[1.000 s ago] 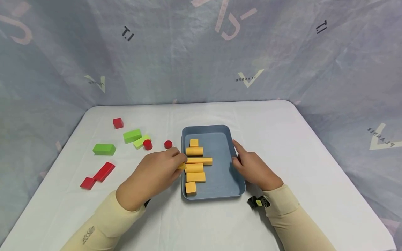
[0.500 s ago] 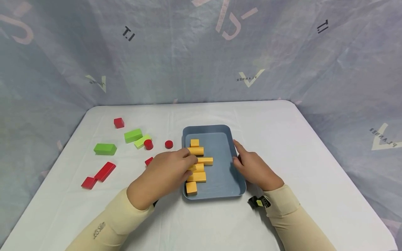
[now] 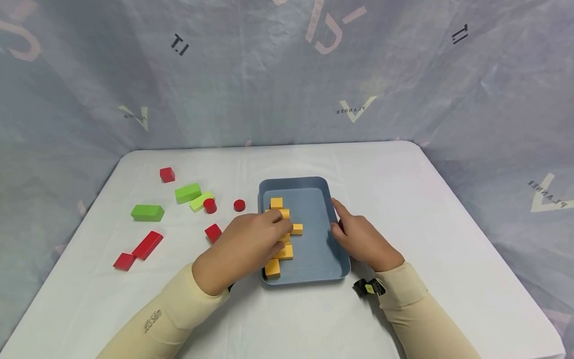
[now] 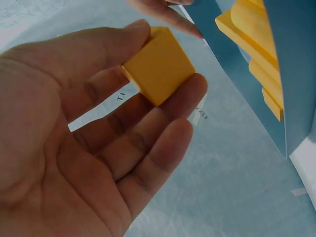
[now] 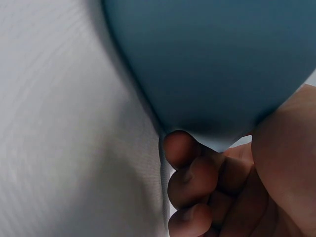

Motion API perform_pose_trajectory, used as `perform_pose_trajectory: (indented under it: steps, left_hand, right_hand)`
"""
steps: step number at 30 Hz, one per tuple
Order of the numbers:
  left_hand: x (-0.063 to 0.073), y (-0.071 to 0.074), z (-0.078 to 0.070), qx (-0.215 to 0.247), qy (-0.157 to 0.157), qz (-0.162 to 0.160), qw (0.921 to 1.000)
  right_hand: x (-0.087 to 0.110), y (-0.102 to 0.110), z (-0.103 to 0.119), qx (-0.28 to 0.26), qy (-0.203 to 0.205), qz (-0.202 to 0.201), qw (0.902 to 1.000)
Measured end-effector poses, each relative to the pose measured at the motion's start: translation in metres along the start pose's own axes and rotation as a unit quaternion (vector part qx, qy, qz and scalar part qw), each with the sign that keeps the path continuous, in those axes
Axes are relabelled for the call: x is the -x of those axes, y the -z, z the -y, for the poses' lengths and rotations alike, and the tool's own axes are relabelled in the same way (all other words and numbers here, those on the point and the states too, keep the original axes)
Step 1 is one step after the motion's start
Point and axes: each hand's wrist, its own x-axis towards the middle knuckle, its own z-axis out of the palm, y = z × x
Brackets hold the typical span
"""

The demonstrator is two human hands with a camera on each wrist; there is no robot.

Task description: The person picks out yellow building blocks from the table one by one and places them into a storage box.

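Observation:
In the head view my left hand [image 3: 251, 239] is over the left half of a blue-grey tray [image 3: 316, 269]. It pinches a yellow block [image 4: 160, 66] between thumb and fingertips, plain in the left wrist view. Beneath it, yellow blocks lie in a column along the tray's left side, among them a small cube [image 3: 276, 203] and a block at the near end [image 3: 272, 268]. The hand partly hides the middle ones. At the tray's right side my right hand [image 3: 365, 242] holds the wall; its lower fingers [image 5: 192, 182] curl against the outside in the right wrist view.
Left of the tray, red and green blocks lie scattered on the white table [image 3: 448, 249]. They include a red cube [image 3: 167, 175], a green block [image 3: 148, 213], a long red block [image 3: 148, 245] and a red disc [image 3: 239, 205]. A grey printed cloth [image 3: 287, 75] hangs behind.
My left hand has moved right, from the tray's left rim to over the blocks inside, carrying the yellow block. A red block has come into sight behind it. My right hand has stayed put.

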Motion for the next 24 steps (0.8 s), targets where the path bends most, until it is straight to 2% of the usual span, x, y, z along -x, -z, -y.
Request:
perform_pose_trajectory:
  steps: [6, 14, 24]
  left_hand:
    - [-0.007, -0.007, -0.002, -0.01, -0.024, -0.018, 0.9995]
    - [-0.017, -0.013, -0.009, -0.006, -0.03, 0.004, 0.9995]
    - [-0.028, -0.019, -0.015, -0.001, -0.043, 0.009, 0.999]
  right_hand:
    - [0.0, 0.0, 0.0, -0.002, 0.005, -0.001, 1.0]
    - [0.001, 0.002, 0.0, -0.004, 0.007, 0.0, 1.0]
    - [0.001, 0.001, -0.001, 0.0, 0.006, 0.002, 1.0]
